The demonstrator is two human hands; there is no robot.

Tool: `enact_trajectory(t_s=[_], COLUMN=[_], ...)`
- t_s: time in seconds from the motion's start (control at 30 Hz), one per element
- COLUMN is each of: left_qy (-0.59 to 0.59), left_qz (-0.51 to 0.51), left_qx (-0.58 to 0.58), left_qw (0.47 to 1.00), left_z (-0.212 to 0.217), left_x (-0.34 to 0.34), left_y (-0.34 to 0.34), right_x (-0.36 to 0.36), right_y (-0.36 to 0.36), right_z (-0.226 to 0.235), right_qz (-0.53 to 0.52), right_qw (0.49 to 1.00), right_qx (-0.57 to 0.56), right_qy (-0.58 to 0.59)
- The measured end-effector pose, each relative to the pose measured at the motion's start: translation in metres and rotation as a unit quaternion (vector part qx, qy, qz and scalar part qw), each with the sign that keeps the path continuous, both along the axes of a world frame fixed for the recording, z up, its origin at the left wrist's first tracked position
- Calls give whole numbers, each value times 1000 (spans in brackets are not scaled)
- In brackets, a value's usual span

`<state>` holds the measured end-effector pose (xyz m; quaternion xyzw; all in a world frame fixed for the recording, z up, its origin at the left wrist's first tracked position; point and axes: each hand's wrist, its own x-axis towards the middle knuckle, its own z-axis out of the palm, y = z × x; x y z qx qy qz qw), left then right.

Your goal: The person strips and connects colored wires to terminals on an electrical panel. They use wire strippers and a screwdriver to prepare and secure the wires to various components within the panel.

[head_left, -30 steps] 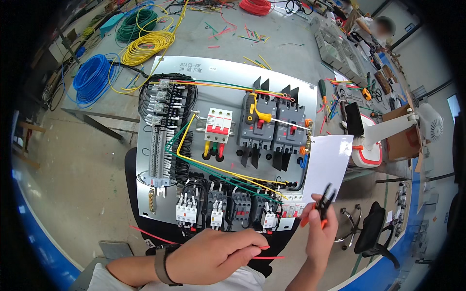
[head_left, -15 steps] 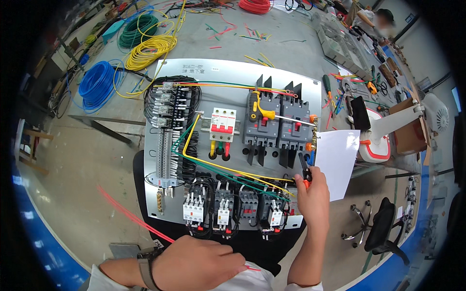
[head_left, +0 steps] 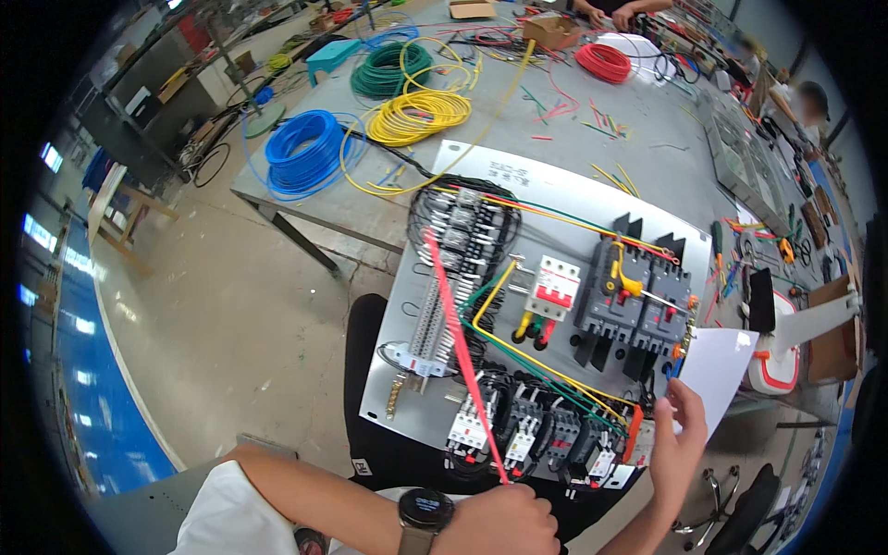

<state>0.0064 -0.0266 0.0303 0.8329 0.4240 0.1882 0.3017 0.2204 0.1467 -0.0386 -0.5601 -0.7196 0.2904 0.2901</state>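
Down low, the left hand (head_left: 504,523) has its fingers curled tight round a long, thin, red plastic-coated wire (head_left: 464,361), which slants up and leftward across the wide, silvery metal panel (head_left: 564,190). Over at the right hand (head_left: 683,453), the fingers are bent and parted, nothing seen between them, an orange-handled hand tool (head_left: 634,435) just beside the thumb. That panel reaches out past the near edge of the grey bench (head_left: 647,129), a yellow-handled screwdriver (head_left: 627,277) lying over its black block-shaped breakers (head_left: 606,301). Out at the bench's near left corner sits a round blue wire coil (head_left: 303,155), yellow (head_left: 416,118) and green coils (head_left: 379,74) beyond!
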Motion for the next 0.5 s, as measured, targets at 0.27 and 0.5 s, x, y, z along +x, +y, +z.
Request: enact_trajectory(t_s=[0.27, 0.5], left_qy=[55, -20], left_qz=[-46, -73], left_qx=[102, 155], left_qw=[992, 985], left_z=[-12, -3], left_x=[25, -8], left_y=[-10, 5], right_x=[-79, -106], right_y=[-57, -45], right_z=[50, 25], right_qz=[263, 179], right_qw=[872, 819], right_qx=[-339, -413], right_qy=[238, 356])
